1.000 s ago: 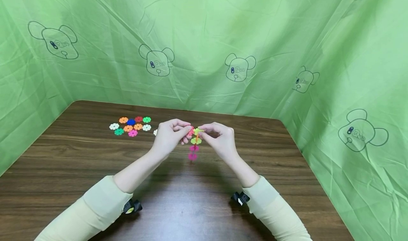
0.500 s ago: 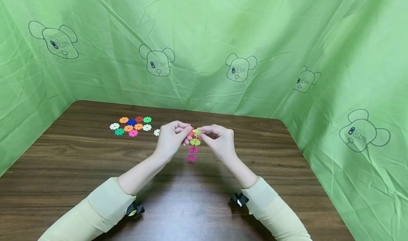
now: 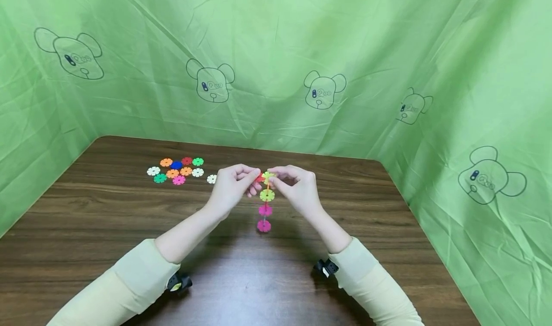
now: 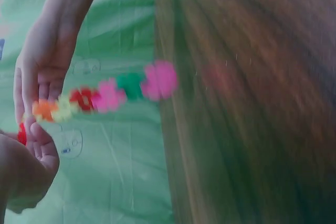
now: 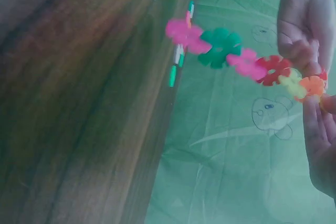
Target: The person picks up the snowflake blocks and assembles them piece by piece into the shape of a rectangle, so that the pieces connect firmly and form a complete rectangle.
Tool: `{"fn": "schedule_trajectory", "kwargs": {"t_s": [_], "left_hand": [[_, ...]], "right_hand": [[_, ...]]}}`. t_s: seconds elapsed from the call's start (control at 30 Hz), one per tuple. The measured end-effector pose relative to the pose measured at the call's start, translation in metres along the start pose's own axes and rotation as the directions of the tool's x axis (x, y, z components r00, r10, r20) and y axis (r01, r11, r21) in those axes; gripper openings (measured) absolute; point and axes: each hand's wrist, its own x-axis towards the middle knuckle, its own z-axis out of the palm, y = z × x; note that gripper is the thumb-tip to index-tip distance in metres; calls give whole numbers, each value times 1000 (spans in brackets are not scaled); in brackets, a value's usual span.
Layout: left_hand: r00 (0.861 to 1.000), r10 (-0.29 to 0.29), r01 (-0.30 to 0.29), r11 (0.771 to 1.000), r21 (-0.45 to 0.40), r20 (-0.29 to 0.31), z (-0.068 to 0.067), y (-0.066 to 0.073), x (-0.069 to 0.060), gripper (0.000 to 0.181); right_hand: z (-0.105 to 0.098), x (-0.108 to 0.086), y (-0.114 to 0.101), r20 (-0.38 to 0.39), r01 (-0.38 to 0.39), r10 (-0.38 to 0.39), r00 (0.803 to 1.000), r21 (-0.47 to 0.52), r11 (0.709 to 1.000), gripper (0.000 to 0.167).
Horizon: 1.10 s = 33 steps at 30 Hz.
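A chain of notched plastic snowflake discs hangs between my hands above the table. My left hand (image 3: 228, 187) pinches a red disc (image 3: 259, 178) at the chain's top. Just right of it, my right hand (image 3: 297, 187) pinches the yellow top disc (image 3: 267, 177). Below hang another yellow disc (image 3: 267, 195) and, at the bottom, a pink disc (image 3: 264, 226). In the right wrist view the chain shows an orange disc (image 5: 313, 86), a red disc (image 5: 273, 70) and a green disc (image 5: 219, 48). Fingers partly hide whether the two top discs are joined.
Several loose discs lie at the table's back left, among them a blue disc (image 3: 176, 165) and a pink disc (image 3: 178, 180). A white disc (image 3: 212, 179) lies near my left hand. Green cloth (image 3: 267, 115) walls stand behind the brown table (image 3: 108, 220) and at its sides.
The hanging chain has swung, so its lower discs now appear lower and more face-on. Both hands stay nearly in place, pinching the top discs.
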Motion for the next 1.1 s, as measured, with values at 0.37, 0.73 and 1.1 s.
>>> {"fn": "schedule_trajectory", "kwargs": {"t_s": [0.37,0.73,1.1], "left_hand": [[829,524,-557,741,376,195,-21,-12,9,26],[607,767,-771,506,388,206,-21,-21,9,11],[626,693,-767,466,441,358,-24,-26,13,16]], "right_hand": [[-12,3,8,86,-202,189,978,195,960,25],[-7,1,2,129,-268,246,961,191,944,18],[-6,-2,29,163,-398,371,914,192,897,22]]}}
